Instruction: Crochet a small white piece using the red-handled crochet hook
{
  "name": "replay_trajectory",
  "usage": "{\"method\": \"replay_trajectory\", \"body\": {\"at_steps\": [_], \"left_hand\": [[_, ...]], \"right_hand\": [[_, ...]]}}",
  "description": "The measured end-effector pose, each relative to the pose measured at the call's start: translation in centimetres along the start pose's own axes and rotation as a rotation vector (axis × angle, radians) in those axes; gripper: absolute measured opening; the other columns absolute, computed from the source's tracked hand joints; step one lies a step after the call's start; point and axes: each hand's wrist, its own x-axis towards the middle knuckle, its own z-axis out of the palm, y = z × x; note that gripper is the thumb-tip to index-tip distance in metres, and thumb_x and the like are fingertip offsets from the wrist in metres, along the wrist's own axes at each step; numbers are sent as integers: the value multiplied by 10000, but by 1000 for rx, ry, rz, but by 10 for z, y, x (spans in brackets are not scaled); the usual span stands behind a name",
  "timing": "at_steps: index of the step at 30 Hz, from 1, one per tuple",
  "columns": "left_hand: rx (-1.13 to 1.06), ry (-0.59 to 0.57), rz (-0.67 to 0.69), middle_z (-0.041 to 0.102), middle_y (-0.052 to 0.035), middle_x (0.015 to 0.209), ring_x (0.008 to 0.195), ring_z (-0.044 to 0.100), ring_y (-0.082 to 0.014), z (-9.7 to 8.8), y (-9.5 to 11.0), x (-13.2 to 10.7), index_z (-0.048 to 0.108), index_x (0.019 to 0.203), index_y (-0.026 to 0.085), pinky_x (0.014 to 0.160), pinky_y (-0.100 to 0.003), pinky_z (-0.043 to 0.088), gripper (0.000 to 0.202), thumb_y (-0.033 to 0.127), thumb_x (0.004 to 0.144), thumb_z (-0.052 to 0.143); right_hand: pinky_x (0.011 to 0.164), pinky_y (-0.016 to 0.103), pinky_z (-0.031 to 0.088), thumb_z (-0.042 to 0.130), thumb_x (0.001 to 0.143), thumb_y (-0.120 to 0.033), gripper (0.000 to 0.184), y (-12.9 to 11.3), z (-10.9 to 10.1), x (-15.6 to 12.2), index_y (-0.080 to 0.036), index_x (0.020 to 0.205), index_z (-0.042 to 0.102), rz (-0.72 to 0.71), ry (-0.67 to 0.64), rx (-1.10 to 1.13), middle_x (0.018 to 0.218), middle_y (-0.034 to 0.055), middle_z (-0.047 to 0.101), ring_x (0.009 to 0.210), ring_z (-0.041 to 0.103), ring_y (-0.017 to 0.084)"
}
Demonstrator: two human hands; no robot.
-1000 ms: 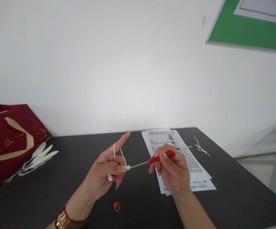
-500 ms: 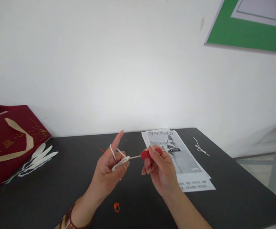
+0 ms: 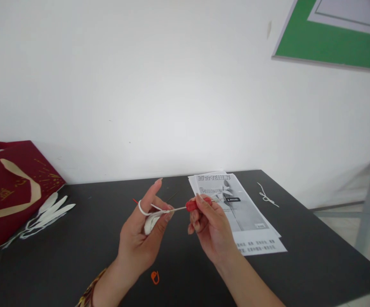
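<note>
While both forearms rise from the bottom edge over a matte black tabletop [image 3: 76, 256], the left hand [image 3: 138, 243] is held with its palm turned to the right, at about 9 o'clock from the right hand [image 3: 212, 228]. Its index finger points up and away, with a loop of thin white yarn [image 3: 142, 209] wound around it near the middle joint. The thumb and the remaining fingers are pressed together, pinching a small white crocheted piece [image 3: 148, 223] just below that loop. The right hand is curled, its thumb and fingertips closed on the grip of a slim red-handled metal crochet hook [image 3: 197, 205]. The hook lies nearly level in the air, its bare metal shaft pointing to 9 o'clock and its tip meeting the yarn at the left thumb. At 6 o'clock from the left hand lies a small orange plastic stitch marker [image 3: 154, 277]. At 3 o'clock from the right hand lie printed white paper sheets [image 3: 245, 213]. Far at 9 o'clock, flat white crocheted petals [image 3: 52, 209] rest beside a dark red gift bag [image 3: 5, 183].
</note>
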Motion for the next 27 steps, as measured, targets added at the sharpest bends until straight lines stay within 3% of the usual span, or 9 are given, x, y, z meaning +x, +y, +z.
{"method": "replay_trajectory", "body": {"at_steps": [8,16,21,27], "left_hand": [[-159,26,-208,644,42,694,637,578,-112,4,2,5,618,1239,334,570,-193,447,559,173,720,751],[-223,138,-169,706,37,743,755,671,-137,14,-5,0,461,1379,320,712,-224,491,694,148,758,719],[-237,106,-205,699,36,740,727,653,-140,15,-3,0,343,1448,297,716,-231,494,794,180,758,718],[-233,132,-264,672,43,713,718,641,-141,14,-3,1,343,1450,276,684,-228,479,812,192,743,735]], "right_hand": [[372,173,542,726,784,-333,217,-1,-1,0,-127,740,674,-21,-14,15,484,-48,578,361,476,49],[455,180,564,742,768,-339,202,4,4,-5,-149,791,678,-62,17,10,557,-30,634,441,549,69],[481,187,557,699,808,-349,204,4,3,-5,-146,790,679,-136,-13,-116,575,-11,653,461,579,81],[491,229,562,647,851,-324,161,6,2,-9,-171,822,686,-288,7,-317,602,-9,658,495,608,110]]}}
